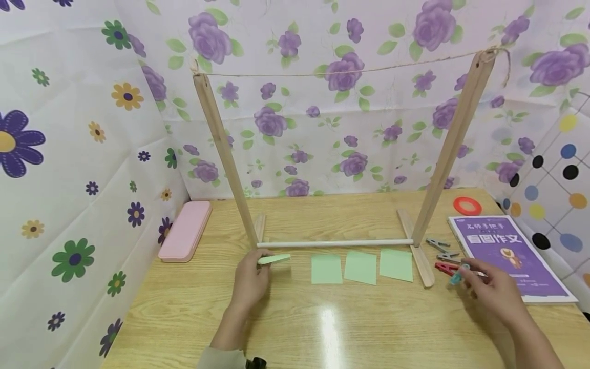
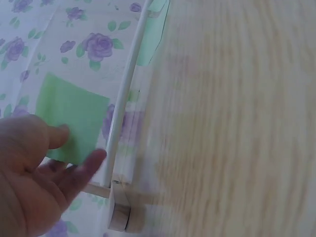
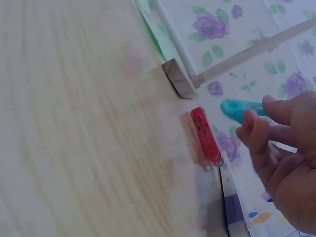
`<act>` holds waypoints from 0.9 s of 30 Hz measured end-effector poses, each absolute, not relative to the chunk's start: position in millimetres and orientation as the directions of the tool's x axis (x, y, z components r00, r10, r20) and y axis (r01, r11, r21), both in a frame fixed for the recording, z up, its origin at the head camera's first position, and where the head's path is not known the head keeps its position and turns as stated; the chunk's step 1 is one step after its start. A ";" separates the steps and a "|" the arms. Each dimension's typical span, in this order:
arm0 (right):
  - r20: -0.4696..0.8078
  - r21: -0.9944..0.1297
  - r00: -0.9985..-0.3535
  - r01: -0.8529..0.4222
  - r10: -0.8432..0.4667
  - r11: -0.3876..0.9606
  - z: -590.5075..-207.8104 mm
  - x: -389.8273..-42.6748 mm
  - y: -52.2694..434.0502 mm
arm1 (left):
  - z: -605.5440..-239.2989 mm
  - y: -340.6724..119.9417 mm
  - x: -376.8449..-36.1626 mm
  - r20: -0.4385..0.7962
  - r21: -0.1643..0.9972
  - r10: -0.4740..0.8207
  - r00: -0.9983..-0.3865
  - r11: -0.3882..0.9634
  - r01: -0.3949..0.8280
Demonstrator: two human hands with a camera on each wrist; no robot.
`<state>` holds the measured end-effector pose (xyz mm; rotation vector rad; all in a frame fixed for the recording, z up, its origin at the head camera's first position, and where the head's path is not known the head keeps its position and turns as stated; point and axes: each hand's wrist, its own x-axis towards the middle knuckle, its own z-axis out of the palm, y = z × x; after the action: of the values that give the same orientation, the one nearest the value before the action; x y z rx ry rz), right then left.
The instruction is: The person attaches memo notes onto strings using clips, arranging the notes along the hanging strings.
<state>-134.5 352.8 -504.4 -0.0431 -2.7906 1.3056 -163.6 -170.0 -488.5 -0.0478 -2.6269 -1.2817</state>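
on the far left i see a pink case [image 1: 186, 230] lying on the table [image 1: 286, 328], well apart from the wooden stand. next comes the stand's left post [image 1: 227, 156], and near its foot the left hand [image 1: 250, 279] pinches a green paper [image 2: 76, 116] at one edge, thumb on one face and fingers behind. the paper looks lifted off the table, most of its face bare, which i judge a good hold: a light pinch near the edge leaves room to work and spares it a crease. in the middle, three green squares [image 1: 327, 269] lie in a row just in front of the white rod [image 1: 334, 243], and a string [image 1: 341, 70] runs overhead to the right post [image 1: 453, 143]. right of that post lie two grey clips [image 1: 437, 245] and a red clip [image 1: 446, 268]. the right hand [image 1: 495, 294] pinches a teal clip [image 3: 239, 109] between thumb and fingers near the red clip, one end jutting free; i cannot tell whether its mouth is parted. i would square the fingertips on the handles and squeeze evenly, so it doesn't twist, and lift it clear of its neighbours. farthest right are a red ring [image 1: 467, 206] and a purple book [image 1: 511, 256].
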 end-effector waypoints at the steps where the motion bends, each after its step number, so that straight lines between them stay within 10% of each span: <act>1: 0.029 -0.804 -0.998 0.009 0.053 0.594 -503.8 -134.7 351.8 | -488.2 -169.9 -164.3 0.207 0.798 -0.075 -0.976 0.590 0.124; 9: 0.025 -0.967 -0.997 -0.007 0.066 0.255 -492.8 -136.3 345.7 | -484.0 -169.0 -166.6 0.180 0.921 -0.199 -0.963 0.377 0.094; 27: 0.247 -0.963 -0.969 -0.247 -0.006 0.108 -465.2 -157.5 295.6 | -457.9 -167.0 -174.2 0.049 0.999 -0.323 -0.945 0.015 0.047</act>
<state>-157.5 295.6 -465.2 0.2543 -2.1961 1.9682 -174.2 -167.0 -457.9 0.2866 -2.0302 -2.0148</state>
